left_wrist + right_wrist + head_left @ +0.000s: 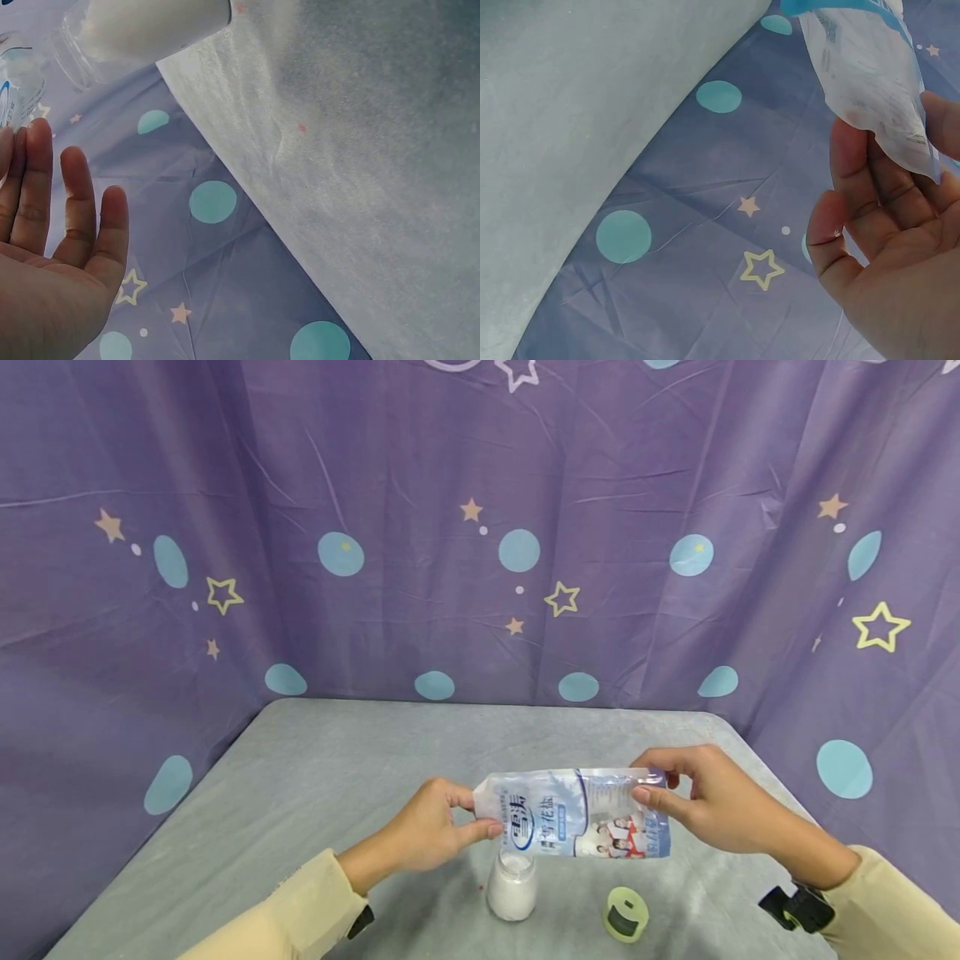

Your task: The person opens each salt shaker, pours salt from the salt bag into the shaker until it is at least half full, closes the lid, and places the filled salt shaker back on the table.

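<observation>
Two hands, one bag. Left hand (431, 827) is pinching the bag (562, 814) at its left end, thumb in front; right hand (716, 802) is pinching the opposite end, thumb in front and fingers going behind. Bag is hanging sideways between the two grips, printed face showing. Fingers behind it are hiding in the head view. Left wrist view is cutting off the thumb and most of the bag at the edge; the other fingers are extending fairly straight there. Right wrist view is showing the bag's whitish, creased end between thumb and fingers, its upper part running out of frame. What the bag is holding inside, and whether its left end is open: cannot tell.

One clear jar (512, 889) is standing upright below and just right of the left grip, white stuff filling it up to about the shoulder. Bag's lower edge is overlapping the jar mouth in the head view; touching or apart, cannot tell. One round green lid (628, 903) with a dark band is lying below and left of the right grip, apart from the jar. Grey table (375, 752) is spreading under both grips; purple curtain (435, 443) is hanging beyond them.
</observation>
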`<state>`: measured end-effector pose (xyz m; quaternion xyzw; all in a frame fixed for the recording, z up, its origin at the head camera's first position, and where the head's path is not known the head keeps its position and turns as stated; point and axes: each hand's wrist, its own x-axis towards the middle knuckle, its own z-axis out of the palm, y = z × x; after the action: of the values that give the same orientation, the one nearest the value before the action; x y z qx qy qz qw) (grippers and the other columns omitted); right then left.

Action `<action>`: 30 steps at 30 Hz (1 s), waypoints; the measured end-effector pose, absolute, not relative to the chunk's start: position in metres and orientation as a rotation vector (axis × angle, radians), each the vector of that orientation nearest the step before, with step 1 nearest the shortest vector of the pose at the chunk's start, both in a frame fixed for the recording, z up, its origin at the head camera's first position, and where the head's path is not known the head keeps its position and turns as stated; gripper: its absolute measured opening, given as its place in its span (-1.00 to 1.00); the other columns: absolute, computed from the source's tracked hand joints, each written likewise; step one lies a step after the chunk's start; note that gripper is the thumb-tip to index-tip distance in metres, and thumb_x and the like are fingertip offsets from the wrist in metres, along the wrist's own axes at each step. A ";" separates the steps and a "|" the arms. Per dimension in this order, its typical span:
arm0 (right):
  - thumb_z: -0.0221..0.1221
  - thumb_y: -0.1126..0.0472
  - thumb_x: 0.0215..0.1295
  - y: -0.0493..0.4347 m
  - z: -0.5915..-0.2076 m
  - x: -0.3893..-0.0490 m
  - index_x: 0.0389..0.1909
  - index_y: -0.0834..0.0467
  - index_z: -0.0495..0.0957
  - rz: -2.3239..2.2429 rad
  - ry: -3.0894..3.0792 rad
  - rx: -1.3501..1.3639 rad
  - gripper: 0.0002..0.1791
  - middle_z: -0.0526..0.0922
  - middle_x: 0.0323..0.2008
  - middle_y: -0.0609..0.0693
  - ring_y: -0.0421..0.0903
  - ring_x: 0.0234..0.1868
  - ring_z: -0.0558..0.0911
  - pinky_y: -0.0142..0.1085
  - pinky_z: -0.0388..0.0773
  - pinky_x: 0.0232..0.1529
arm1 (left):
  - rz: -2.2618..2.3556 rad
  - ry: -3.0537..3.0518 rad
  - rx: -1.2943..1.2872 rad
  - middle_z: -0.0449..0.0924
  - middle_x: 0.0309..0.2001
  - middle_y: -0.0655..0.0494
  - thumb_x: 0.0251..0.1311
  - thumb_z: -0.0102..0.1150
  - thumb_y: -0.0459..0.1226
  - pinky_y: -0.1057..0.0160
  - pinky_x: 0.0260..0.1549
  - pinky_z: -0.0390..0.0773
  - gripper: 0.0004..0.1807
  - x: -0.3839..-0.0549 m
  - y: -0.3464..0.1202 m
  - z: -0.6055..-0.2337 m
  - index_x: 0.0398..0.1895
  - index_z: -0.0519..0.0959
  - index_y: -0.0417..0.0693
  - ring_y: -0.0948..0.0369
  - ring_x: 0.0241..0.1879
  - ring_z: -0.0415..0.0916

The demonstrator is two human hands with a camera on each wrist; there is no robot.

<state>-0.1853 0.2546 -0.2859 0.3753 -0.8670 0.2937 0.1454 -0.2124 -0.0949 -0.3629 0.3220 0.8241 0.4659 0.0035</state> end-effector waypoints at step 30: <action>0.35 0.31 0.31 0.272 -0.325 -0.192 -0.21 -0.11 0.67 0.931 -2.560 1.168 -0.79 0.61 -0.42 -0.32 -0.32 -0.39 0.53 -0.39 0.47 -0.38 | 1.449 2.637 1.072 0.75 -0.33 0.36 0.27 0.41 -0.20 0.14 -0.04 0.53 -0.89 -0.213 -0.089 -0.348 -0.43 0.77 0.10 0.34 -0.22 0.59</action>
<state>-0.1921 0.2720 -0.3246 0.3925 -0.8604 0.3129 0.0887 -0.2134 -0.0893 -0.3477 0.3356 0.8253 0.4534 -0.0261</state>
